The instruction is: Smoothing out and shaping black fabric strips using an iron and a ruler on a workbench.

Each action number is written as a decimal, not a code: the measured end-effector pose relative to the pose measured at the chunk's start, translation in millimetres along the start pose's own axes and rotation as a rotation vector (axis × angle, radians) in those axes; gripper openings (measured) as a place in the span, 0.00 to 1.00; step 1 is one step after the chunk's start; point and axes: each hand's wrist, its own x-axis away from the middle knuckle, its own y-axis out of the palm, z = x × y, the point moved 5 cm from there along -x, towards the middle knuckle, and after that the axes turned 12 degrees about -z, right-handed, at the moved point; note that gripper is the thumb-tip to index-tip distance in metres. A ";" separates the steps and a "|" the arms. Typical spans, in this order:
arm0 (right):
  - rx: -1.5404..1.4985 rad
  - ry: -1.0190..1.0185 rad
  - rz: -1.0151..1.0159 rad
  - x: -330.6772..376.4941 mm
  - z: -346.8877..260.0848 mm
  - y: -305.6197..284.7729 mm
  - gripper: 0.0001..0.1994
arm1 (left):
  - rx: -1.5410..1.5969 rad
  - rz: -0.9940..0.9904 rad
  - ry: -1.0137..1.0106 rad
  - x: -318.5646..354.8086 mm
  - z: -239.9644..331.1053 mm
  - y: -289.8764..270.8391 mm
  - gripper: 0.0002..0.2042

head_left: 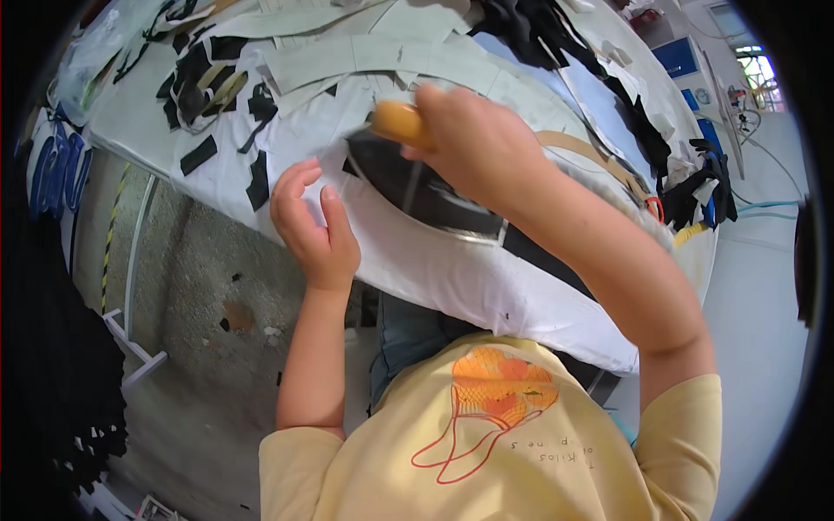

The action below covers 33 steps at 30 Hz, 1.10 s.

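My right hand [473,139] is wrapped round the orange handle [400,124] of a dark clothes iron [434,200]. The iron lies over the white-covered table [417,269], its pointed end toward the left. From beneath its right end a strip of black cloth [546,260] shows; what lies directly under the iron is hidden. My left hand [314,226] hangs at the table's front edge, to the left of the iron. Its fingers are curved and apart from the thumb, with nothing in them.
Small black cloth pieces [198,156] lie on the left of the table. Pale pattern pieces [347,56] cover the back, and black fabric [530,30] sits beyond them. Scissors with a red handle [654,208] are at the right. Black cloth [61,347] hangs at far left.
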 end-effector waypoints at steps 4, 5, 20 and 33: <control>0.025 -0.152 0.062 -33.9 -35.3 -6.7 0.12 | 0.075 0.030 -0.003 -1.5 0.9 -5.4 0.12; 0.036 -0.171 0.079 -35.9 -37.4 -7.5 0.09 | 0.097 0.047 0.000 -1.0 1.4 -5.4 0.13; 0.041 -0.236 -0.113 13.8 -9.6 13.9 0.15 | 0.080 0.100 0.002 2.7 -4.6 1.5 0.12; -0.101 -0.059 -0.238 57.8 20.3 8.7 0.13 | -0.128 0.062 -0.004 12.7 -3.6 -3.6 0.12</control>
